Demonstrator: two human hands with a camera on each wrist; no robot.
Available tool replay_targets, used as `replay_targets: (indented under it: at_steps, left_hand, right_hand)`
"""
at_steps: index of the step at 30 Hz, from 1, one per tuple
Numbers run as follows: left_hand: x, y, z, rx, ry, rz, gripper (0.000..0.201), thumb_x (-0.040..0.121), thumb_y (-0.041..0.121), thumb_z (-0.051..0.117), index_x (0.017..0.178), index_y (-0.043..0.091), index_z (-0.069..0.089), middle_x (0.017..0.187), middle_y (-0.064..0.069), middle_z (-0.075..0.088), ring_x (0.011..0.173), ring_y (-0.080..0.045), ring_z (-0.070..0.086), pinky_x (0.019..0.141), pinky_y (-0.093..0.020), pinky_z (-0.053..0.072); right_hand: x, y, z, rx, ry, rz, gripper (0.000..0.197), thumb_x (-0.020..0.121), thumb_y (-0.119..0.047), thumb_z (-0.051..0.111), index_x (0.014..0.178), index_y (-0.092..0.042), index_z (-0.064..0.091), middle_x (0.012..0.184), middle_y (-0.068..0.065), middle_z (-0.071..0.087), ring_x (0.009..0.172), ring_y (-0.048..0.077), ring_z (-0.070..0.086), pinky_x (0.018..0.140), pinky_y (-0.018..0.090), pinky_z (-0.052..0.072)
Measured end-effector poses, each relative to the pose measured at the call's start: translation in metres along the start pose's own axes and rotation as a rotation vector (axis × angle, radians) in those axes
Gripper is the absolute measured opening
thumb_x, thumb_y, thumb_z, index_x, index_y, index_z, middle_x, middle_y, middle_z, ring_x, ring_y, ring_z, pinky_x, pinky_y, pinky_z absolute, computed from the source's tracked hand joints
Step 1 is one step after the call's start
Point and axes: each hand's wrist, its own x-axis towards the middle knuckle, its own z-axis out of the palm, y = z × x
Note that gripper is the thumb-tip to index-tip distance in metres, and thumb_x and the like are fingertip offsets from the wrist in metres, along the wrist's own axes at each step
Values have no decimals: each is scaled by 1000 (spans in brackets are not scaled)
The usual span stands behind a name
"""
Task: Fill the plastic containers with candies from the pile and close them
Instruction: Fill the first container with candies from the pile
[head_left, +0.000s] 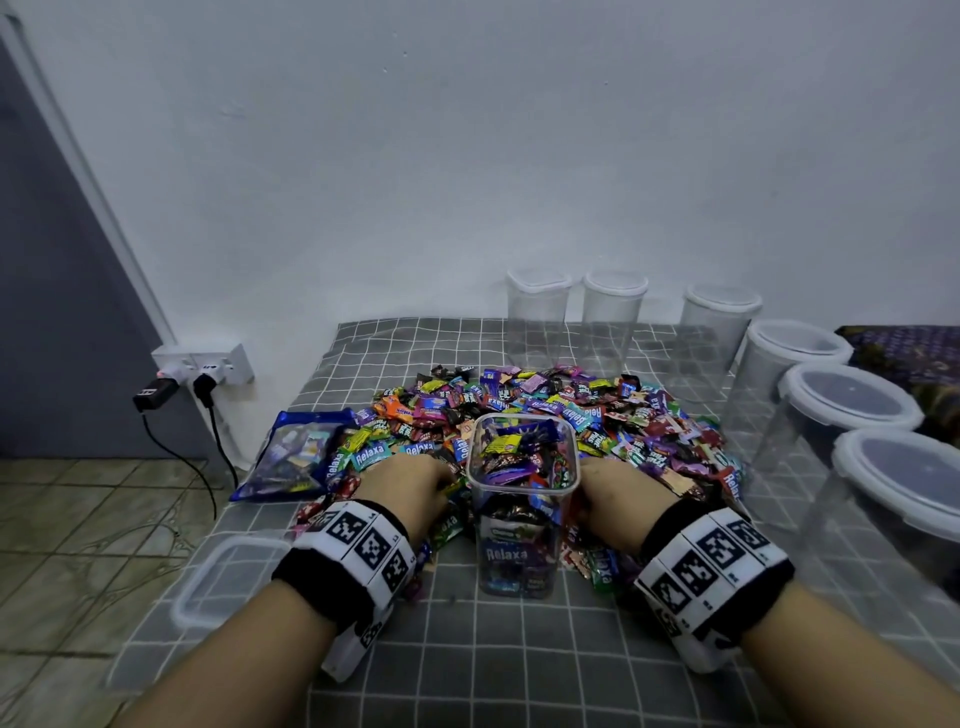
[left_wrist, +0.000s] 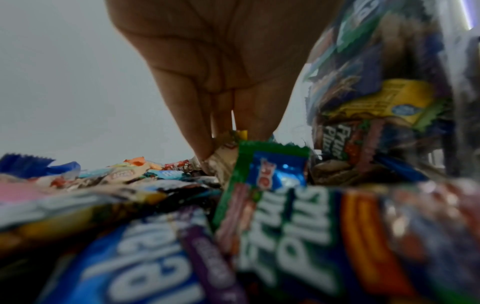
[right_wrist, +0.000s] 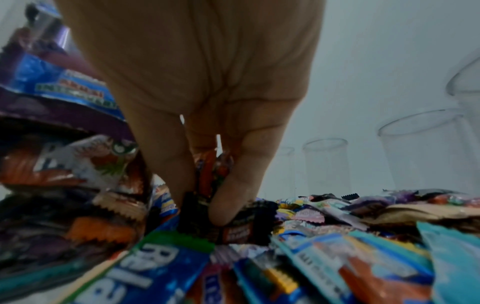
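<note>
Your left hand (head_left: 410, 486) sits in the candy pile (head_left: 545, 410) at lower centre of the head view, just left of the open container (head_left: 522, 512). In the left wrist view the fingers (left_wrist: 200, 127) point down w/ tips pinching a beige wrapper (left_wrist: 221, 162) against the thumb.

Your right hand (head_left: 618, 499) is just right of that container, also down in the candies. In the right wrist view the fingertips (right_wrist: 228, 203) and thumb are curled together, pinching dark wrappers (right_wrist: 233, 224) w/ more sweets bunched up btwn the fingers.

The open container stands upright in mid-frame on the grey checked cloth (head_left: 519, 649), at the near edge of the pile, lid off, candies up to near the rim. A clear lid (head_left: 223, 582) lies flat at lower left of the head view, beside your left wrist.

Three empty lidded containers (head_left: 613, 312) stand in a row behind the pile, upper centre-right; three more lidded ones (head_left: 841, 410) run down the right edge. A blue candy bag (head_left: 293, 457) lies at the left of the pile. At far left a wall socket (head_left: 208, 366) has plugs in it, w/ black cables hanging to the tiled floor (head_left: 93, 519).
</note>
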Motion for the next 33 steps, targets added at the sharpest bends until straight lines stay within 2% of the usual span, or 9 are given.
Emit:
replay_targets:
  at_steps: [5, 8, 12, 16, 19, 23, 28, 30, 33]
  left_hand:
    - [-6, -5, -3, -127, 119, -4, 27, 90, 22, 56, 115, 28, 65, 107, 3, 69, 98, -16, 61, 87, -30, 48]
    - [-12, -8, -8, -243, 196, -32, 28, 90, 22, 58, 117, 27, 64, 108, 2, 69, 98, -15, 61, 88, -28, 48]
    - [-19, -13, -17, -380, 262, -65, 32, 88, 17, 61, 120, 23, 64, 107, -2, 69, 86, -12, 61, 68, -11, 44]
    - [-24, -11, -25, -483, 306, -62, 32, 86, 17, 63, 117, 23, 65, 102, 0, 71, 82, -10, 63, 79, -23, 49]
    - [-24, -8, -30, -531, 342, -49, 31, 86, 18, 65, 117, 22, 66, 101, 2, 71, 78, -6, 60, 78, -19, 47]
    - [-23, -2, -37, -631, 377, -24, 29, 85, 15, 67, 113, 20, 68, 82, 7, 70, 62, 9, 61, 67, -4, 43]
    - [-23, 3, -42, -677, 411, -22, 31, 82, 14, 69, 113, 18, 68, 105, 1, 70, 92, -12, 63, 90, -31, 50]
    - [-24, 3, -43, -668, 414, -31, 31, 83, 15, 68, 114, 19, 68, 103, 2, 70, 91, -11, 63, 89, -31, 50]
    - [-26, 1, -44, -657, 440, -29, 29, 83, 17, 68, 112, 20, 69, 104, 2, 70, 92, -12, 64, 89, -33, 51]
  right_hand:
    - [-5, 5, -4, 72, 59, 33, 20, 89, -12, 52, 107, -10, 61, 110, 6, 61, 101, 22, 56, 88, 33, 47]
    - [-10, 8, -9, 182, 97, 79, 13, 87, -11, 58, 98, -17, 61, 100, -2, 59, 93, 17, 57, 73, 23, 46]
    - [-20, 11, -31, 296, 222, 113, 27, 85, -13, 64, 73, -29, 46, 90, -6, 53, 85, 14, 51, 68, 21, 37]
    - [-29, 6, -61, 380, 463, 56, 9, 82, -11, 67, 88, -10, 61, 88, 2, 59, 86, 22, 56, 69, 29, 38]
    - [-37, -6, -81, 485, 590, -52, 8, 80, -8, 68, 86, -11, 63, 80, -2, 59, 81, 23, 60, 74, 37, 49]
    - [-40, -29, -89, 507, 615, -175, 10, 81, -11, 68, 89, -13, 64, 79, -12, 55, 74, 4, 52, 66, 19, 41]
    - [-31, -51, -78, 412, 547, -304, 12, 81, -10, 67, 93, -8, 63, 80, -9, 51, 73, 4, 45, 67, 9, 33]
    - [-30, -53, -75, 374, 528, -313, 14, 81, -10, 67, 94, -8, 63, 85, -3, 54, 77, 11, 46, 66, 15, 32]
    - [-32, -50, -73, 388, 496, -279, 20, 80, -11, 66, 100, -12, 63, 96, 2, 59, 89, 15, 54, 79, 28, 42]
